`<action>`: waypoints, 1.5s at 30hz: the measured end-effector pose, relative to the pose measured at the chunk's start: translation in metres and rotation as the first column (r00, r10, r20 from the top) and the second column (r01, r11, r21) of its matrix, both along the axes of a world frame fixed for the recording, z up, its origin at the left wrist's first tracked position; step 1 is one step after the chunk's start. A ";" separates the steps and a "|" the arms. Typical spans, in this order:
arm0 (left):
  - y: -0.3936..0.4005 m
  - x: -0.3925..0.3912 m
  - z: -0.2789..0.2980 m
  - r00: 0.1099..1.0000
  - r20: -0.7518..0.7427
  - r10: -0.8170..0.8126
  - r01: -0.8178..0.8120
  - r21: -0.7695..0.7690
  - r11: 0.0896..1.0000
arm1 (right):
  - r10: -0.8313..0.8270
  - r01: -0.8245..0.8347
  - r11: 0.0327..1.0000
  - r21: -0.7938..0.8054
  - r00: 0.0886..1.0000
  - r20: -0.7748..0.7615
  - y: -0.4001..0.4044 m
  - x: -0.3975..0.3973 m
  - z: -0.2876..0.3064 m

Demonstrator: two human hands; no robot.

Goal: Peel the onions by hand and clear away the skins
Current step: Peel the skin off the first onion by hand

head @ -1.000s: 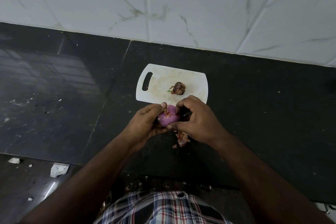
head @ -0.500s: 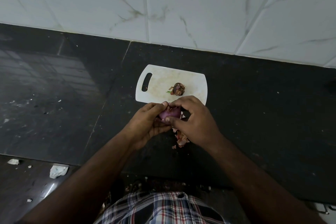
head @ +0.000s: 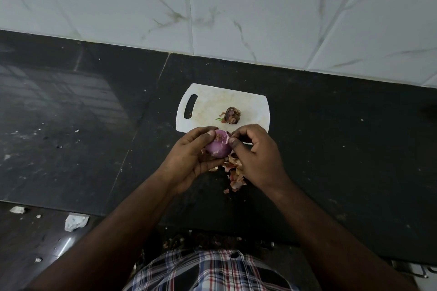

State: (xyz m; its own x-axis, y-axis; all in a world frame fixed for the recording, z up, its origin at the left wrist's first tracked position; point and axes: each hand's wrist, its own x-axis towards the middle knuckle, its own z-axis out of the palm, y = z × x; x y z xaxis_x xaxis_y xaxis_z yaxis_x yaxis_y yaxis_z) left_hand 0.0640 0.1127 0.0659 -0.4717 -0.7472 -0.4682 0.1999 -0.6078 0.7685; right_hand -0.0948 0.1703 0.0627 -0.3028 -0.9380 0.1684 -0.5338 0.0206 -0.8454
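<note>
Onion [head: 218, 146], purple and mostly peeled, sits in the left hand [head: 189, 160], whose fingers are curled around it above the black counter [head: 331, 149], just in front of the white board [head: 205, 106]. The right hand [head: 257, 156] pinches a strip of skin at the onion's top between thumb and fingertips. A second onion [head: 232, 115], unpeeled, lies on the board. Loose skins [head: 235, 173] lie on the counter under the hands. A plaid shirt [head: 201, 271] shows at the bottom edge.
</note>
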 end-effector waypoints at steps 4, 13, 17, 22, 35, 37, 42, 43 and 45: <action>0.001 0.000 -0.001 1.000 -0.019 0.001 -0.001 0.003 1.000 | -0.078 0.064 0.992 0.108 0.989 0.129 0.000 0.000 0.000; 0.001 0.002 -0.006 0.999 -0.052 0.006 -0.006 -0.013 1.000 | -0.084 0.075 0.984 0.161 0.995 0.048 0.003 0.001 0.006; -0.001 0.003 -0.007 0.998 -0.063 -0.003 0.002 -0.021 1.000 | -0.075 0.080 0.988 0.131 0.996 -0.044 0.003 0.003 0.006; 0.000 0.005 -0.004 0.995 -0.097 -0.013 0.013 0.003 1.000 | -0.086 0.093 0.987 0.134 0.995 -0.056 0.002 -0.002 0.009; 0.007 0.011 -0.003 0.968 -0.239 -0.070 0.082 0.041 0.996 | -0.061 0.101 0.935 0.340 0.990 -0.127 0.002 -0.031 -0.009; 0.005 0.012 -0.005 0.973 -0.223 -0.058 0.071 0.051 0.996 | -0.008 0.049 0.935 0.351 0.993 -0.116 0.004 -0.032 -0.007; 0.005 0.010 -0.010 0.981 -0.165 -0.101 0.099 -0.018 0.995 | 0.085 -0.164 0.942 0.292 0.961 0.264 0.002 -0.024 0.014; 0.004 0.009 -0.011 0.980 -0.162 -0.112 0.107 -0.042 0.993 | 0.119 -0.185 0.938 0.292 0.966 0.230 0.001 -0.021 0.015; 0.004 0.008 -0.013 0.982 -0.124 -0.139 0.128 -0.090 0.988 | 0.147 -0.190 0.937 0.294 0.976 0.160 0.000 -0.020 0.015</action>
State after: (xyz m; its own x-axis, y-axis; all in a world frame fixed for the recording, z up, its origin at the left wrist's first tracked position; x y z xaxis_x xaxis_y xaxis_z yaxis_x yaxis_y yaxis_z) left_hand 0.0721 0.1166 0.0528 -0.6225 -0.7065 -0.3366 0.2224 -0.5721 0.7894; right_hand -0.1145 0.1705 0.0775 -0.1356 -0.9769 -0.1654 -0.4345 0.2086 -0.8762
